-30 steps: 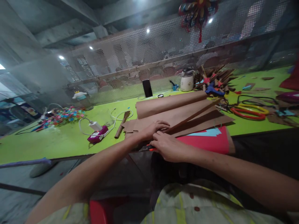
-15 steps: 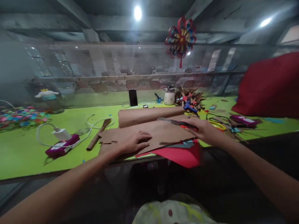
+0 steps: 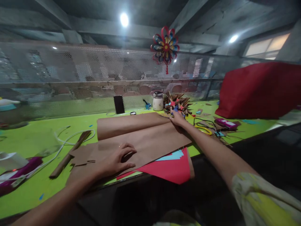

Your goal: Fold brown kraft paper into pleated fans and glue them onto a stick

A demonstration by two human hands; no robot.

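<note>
A large brown paper sheet (image 3: 150,141) lies across the front of the green table, its far side curled into a roll (image 3: 127,125). My left hand (image 3: 122,157) rests on the sheet with its fingers apart and slightly bent, holding nothing. Beyond the roll's right end, my right hand (image 3: 176,118) reaches to something blue at the foot of a bundle of brown paper sticks (image 3: 180,102); its fingertips are partly hidden. Under the sheet, red paper (image 3: 169,171) and light blue paper (image 3: 171,156) stick out over the front edge.
A white jar (image 3: 158,102), a small blue pot (image 3: 148,106) and a dark phone (image 3: 119,104) stand at the back. Left are a brown paper strip (image 3: 68,157), white cable and purple power strip (image 3: 33,166). Yellow-handled tool (image 3: 204,130) and red bag (image 3: 256,91) are right.
My right hand has moved from above the brown sheet to the stick bundle, and the scissors no longer show in it. The view has turned right. My left hand stays on the sheet.
</note>
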